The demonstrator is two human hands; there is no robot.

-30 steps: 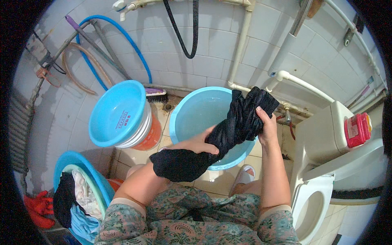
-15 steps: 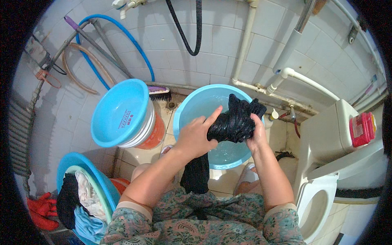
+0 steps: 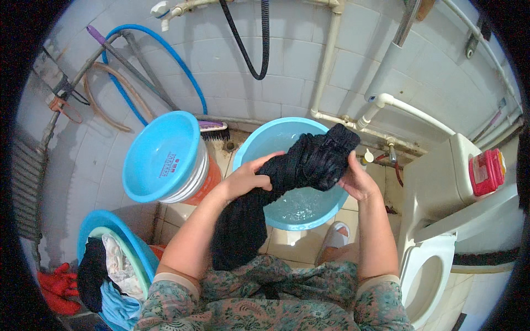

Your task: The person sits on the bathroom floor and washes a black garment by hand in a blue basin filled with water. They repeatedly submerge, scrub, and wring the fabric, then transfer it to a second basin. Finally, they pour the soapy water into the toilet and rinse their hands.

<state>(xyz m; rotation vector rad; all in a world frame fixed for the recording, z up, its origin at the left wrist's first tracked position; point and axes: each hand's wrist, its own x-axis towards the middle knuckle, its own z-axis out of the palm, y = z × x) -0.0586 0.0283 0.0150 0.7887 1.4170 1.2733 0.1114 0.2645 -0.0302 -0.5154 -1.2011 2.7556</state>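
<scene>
A dark, wet-looking black garment (image 3: 309,163) stretches between my two hands over a light-blue basin (image 3: 249,144) of water. My left hand (image 3: 247,179) is wrapped around the garment's middle, its thumb on top. From there a broad length hangs down toward my lap. At the bunched far end, my right hand (image 3: 358,179) grips the cloth from the right side. The fingertips of both hands are partly hidden by the fabric, and what kind of garment it is cannot be made out.
Left of the basin, a blue tub (image 3: 163,157) rests on a white and orange bucket (image 3: 205,182). Nearer stands a laundry tub (image 3: 91,220) with clothes, beside red gloves (image 3: 58,289). A brush (image 3: 214,131) lies by the wall. The toilet (image 3: 428,287) is at right.
My left hand has moved left and my hands are farther apart. The garment is drawn out longer, and its hanging part has shifted left.
</scene>
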